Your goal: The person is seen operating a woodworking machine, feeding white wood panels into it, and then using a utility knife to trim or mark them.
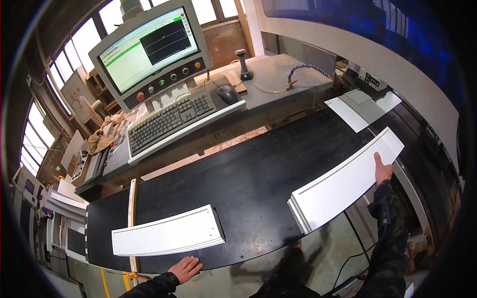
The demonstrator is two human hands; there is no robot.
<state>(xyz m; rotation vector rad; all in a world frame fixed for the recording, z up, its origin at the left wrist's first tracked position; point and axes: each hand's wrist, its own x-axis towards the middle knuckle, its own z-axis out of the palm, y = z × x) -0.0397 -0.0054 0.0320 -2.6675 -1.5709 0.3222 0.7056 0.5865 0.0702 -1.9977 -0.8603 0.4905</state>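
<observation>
My left hand (pixel 185 269) lies flat on the front edge of a black table (pixel 248 198), fingers stretched out, holding nothing. Just beyond it sits a short stack of white panels (pixel 166 231), with small dark holes near its ends. At the right, my right hand (pixel 383 171) grips the near edge of a longer stack of white panels (pixel 343 186). Its thumb rests on the top face; the other fingers are mostly hidden. Several layers show at that stack's left end, and a groove runs along its far edge.
Behind the table stand a monitor (pixel 151 52) with buttons, a keyboard (pixel 171 119), a mouse (pixel 228 94) and a handheld scanner (pixel 243 64). A wooden strip (pixel 132 203) crosses the table under the left stack. White and grey sheets (pixel 360 107) lie beside the machine housing (pixel 357 30).
</observation>
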